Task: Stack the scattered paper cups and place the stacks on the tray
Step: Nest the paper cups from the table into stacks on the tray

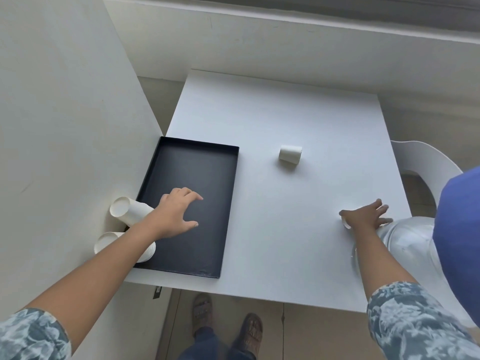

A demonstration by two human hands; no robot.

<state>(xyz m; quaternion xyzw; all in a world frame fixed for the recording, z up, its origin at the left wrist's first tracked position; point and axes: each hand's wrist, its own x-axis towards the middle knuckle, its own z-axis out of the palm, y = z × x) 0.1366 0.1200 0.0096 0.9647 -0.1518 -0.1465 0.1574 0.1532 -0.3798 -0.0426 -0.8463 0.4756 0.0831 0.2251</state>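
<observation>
A black tray lies on the left part of the white table. My left hand hovers over the tray, empty, fingers apart. Left of the tray, against the wall, lie a paper cup on its side and a short stack of cups, partly hidden by my forearm. Another single cup lies on its side mid-table. My right hand lies with spread fingers over a cup near the right edge; only the cup's rim shows.
A white wall panel stands directly left of the tray. A white plastic chair sits past the table's right edge, with a clear plastic item and something blue beside it. My sandalled feet show below the near edge.
</observation>
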